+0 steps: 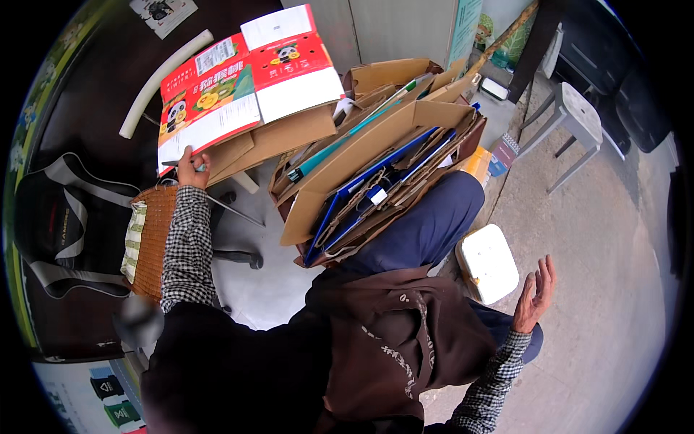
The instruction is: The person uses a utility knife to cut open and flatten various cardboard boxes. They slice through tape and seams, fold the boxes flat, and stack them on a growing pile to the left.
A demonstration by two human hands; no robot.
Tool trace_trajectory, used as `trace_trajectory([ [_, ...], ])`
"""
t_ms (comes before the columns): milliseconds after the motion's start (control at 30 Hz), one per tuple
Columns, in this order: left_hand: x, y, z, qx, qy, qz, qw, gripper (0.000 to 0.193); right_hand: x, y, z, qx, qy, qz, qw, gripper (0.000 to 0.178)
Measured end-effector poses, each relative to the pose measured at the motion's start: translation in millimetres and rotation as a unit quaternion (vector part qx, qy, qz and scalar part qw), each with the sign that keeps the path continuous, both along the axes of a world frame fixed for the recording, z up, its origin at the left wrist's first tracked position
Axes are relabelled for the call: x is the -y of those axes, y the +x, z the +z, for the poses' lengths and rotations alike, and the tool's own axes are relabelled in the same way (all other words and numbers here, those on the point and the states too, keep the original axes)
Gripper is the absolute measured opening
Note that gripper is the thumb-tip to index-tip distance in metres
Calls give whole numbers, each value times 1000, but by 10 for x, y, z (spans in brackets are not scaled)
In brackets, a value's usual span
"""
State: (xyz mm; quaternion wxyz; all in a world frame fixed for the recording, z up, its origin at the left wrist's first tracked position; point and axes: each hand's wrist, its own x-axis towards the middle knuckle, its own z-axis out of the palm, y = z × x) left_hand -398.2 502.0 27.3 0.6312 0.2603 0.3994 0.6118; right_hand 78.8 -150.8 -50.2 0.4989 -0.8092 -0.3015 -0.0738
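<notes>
Under the fingertips of my left hand (pixel 193 169) is the near corner of a flattened red-and-white fruit carton (pixel 210 94). Those fingers are closed on the carton's edge, and a small grey-blue thing shows by them, too small to make out. The carton lies tilted over brown cardboard flaps (pixel 289 137). Right of it, against my leg, stands an open cardboard box (pixel 300 217) packed with folded cardboard, a blue folder (pixel 332 210) and a teal strip. My right hand (pixel 535 295) is held in the air with its fingers apart, holding nothing, beside a white lidded box (pixel 493 262).
A woven basket (pixel 153 239) and a black-and-grey chair (pixel 69 217) are at the left. A pale curved tube (pixel 155 87) lies behind the carton. At the right stand a grey stool (pixel 575 112) and a small notebook-like item (pixel 504 154). A wooden stick (pixel 506 36) leans at the back.
</notes>
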Motion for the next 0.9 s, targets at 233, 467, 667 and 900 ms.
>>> trace_trajectory([
  [233, -218, -434, -290, -234, -26, -46, 971, 25, 243, 229, -134, -6, 27, -28, 999, 29],
  [467, -230, -194, -294, -233, -34, -9, 972, 21, 431, 171, -469, -67, 75, -86, 991, 26],
  [667, 405, 192, -157, -218, -26, -6, 976, 18, 547, 203, -665, -134, 50, -88, 986, 28],
  [900, 552, 580, -311, -94, -45, -1, 995, 21, 619, 193, -937, -144, -17, -42, 989, 31],
])
